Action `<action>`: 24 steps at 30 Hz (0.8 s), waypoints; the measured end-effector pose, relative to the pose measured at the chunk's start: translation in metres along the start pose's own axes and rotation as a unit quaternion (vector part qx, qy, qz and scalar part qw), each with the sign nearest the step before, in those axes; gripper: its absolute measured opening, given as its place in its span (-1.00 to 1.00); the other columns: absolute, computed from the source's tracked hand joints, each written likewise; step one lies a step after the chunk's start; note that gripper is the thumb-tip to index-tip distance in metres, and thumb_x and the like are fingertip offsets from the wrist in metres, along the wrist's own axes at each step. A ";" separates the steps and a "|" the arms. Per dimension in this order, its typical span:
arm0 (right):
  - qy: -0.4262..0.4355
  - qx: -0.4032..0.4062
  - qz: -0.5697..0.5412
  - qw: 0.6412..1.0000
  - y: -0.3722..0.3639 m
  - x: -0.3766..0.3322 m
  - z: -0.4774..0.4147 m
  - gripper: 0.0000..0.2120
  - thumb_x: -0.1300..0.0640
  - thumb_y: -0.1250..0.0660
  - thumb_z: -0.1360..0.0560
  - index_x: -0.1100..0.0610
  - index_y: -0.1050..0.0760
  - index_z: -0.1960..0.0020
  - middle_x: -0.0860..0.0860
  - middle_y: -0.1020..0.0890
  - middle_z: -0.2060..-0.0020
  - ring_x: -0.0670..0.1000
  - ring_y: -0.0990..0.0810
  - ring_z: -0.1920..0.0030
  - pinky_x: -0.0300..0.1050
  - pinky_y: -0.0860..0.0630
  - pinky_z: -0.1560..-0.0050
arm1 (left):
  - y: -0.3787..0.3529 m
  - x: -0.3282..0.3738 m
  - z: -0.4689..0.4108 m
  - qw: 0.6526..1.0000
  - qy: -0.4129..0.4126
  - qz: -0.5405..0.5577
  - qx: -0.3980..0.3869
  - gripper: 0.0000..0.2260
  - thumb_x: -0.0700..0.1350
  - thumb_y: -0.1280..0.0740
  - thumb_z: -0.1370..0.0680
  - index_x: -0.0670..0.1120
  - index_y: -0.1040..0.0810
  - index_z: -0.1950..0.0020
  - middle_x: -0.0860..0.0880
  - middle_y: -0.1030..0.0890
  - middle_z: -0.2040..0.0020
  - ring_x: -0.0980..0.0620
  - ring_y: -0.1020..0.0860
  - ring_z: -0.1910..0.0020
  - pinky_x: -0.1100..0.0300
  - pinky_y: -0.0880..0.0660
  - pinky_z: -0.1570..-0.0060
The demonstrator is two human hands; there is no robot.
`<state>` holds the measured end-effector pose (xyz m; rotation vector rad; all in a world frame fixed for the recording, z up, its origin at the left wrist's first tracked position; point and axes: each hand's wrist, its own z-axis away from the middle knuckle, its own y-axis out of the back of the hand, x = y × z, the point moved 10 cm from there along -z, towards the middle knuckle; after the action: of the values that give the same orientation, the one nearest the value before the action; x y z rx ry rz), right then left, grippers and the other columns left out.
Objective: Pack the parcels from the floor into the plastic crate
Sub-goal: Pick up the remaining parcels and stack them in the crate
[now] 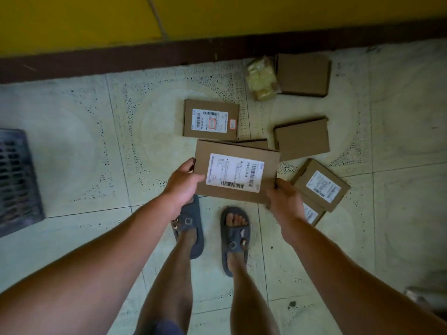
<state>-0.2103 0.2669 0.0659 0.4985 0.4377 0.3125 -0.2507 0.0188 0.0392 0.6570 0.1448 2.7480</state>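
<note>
I hold a flat cardboard parcel (242, 151) with a white shipping label above my feet. My left hand (185, 181) grips its left edge and my right hand (284, 197) grips its lower right corner. Several more cardboard parcels lie on the tiled floor: a labelled one (210, 119) beyond it, a plain one (302, 139) to the right, another plain one (303, 74) near the wall, and labelled ones (321, 184) at the right by my hand. A dark slatted plastic crate (17, 180) shows at the left edge, partly cut off.
A clear bag of yellowish items (261, 78) lies by the far parcel. A yellow wall with a dark brown skirting (121, 61) runs across the top. My feet in blue sandals (235, 238) stand on the tiles below the parcels.
</note>
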 end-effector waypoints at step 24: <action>0.160 -0.119 0.074 0.977 -0.233 -0.133 0.311 -0.69 0.20 -0.25 -0.49 -0.22 -0.54 0.19 -0.12 -0.63 0.10 0.03 -0.59 0.01 0.18 -0.53 -0.15 | 0.324 -0.214 0.280 0.919 0.029 0.321 0.226 -0.66 0.07 -0.22 -0.32 0.10 -0.62 -0.03 0.07 -0.63 -0.08 0.03 -0.57 -0.05 0.11 -0.45 -0.08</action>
<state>-0.1355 -0.1006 0.2335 0.2453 0.6675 0.5862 -0.0314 -0.3499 0.2519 0.8625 0.7127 3.4033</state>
